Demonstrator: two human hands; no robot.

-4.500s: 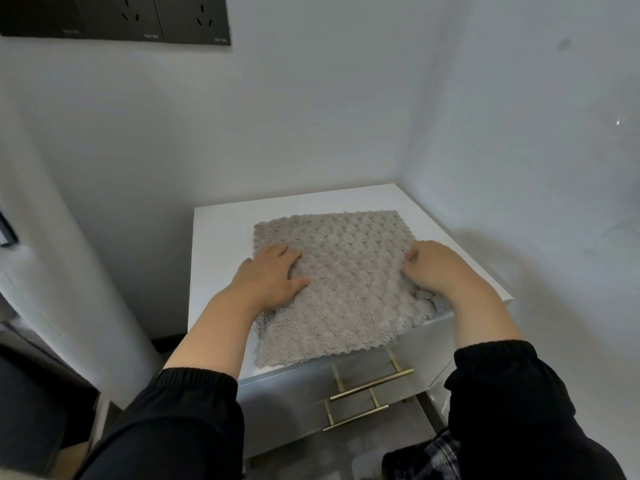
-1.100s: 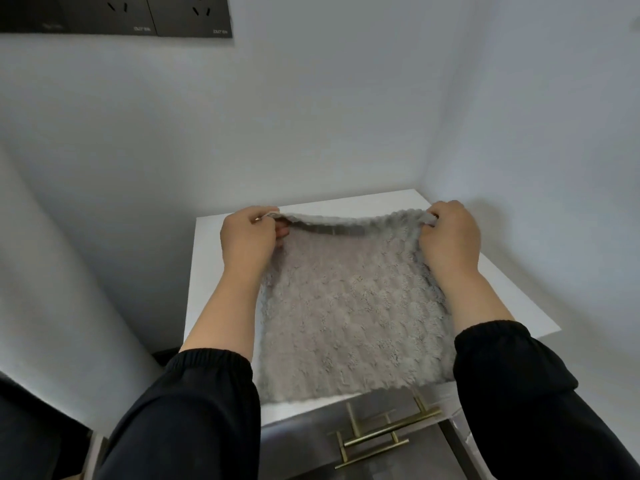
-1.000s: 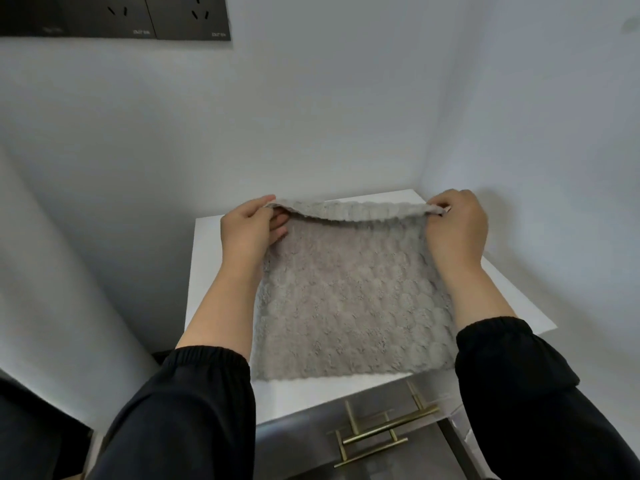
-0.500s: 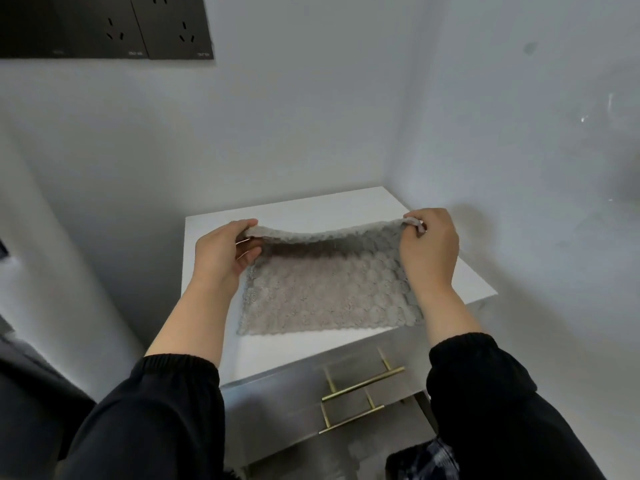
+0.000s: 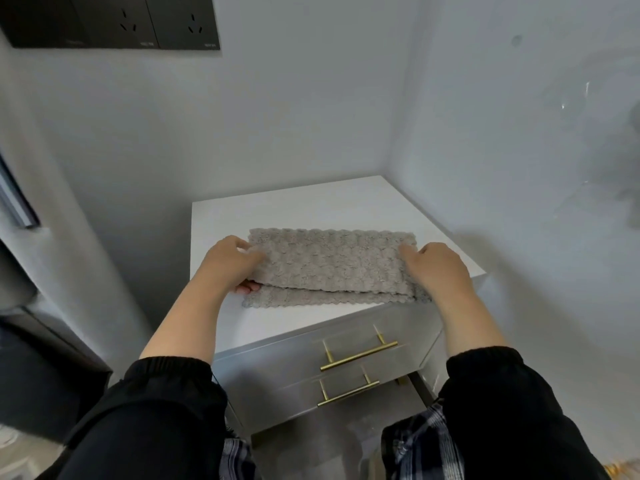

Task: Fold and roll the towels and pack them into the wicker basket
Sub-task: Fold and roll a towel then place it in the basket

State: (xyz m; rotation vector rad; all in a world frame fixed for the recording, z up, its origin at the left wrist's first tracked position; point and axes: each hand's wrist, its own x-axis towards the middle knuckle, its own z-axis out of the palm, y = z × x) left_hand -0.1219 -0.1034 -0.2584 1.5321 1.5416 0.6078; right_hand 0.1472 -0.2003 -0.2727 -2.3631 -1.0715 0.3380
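Observation:
A grey textured towel (image 5: pixel 332 263) lies folded in half on the white top of a small cabinet (image 5: pixel 311 206), its upper layer stopping a little short of the near edge of the lower layer. My left hand (image 5: pixel 230 263) pinches the upper layer's left corner, thumb on top and fingers underneath. My right hand (image 5: pixel 434 266) holds the upper layer at its right end, fingers curled over the cloth. No wicker basket is in view.
The cabinet stands in a corner between two white walls. Its grey drawer fronts carry two brass handles (image 5: pixel 358 355). Black wall sockets (image 5: pixel 114 20) hang at the upper left. A dark piece of furniture (image 5: pixel 41 368) stands to the left.
Both hands brought the towel's far edge toward me and laid it over the near half; the towel went from spread flat to folded in half.

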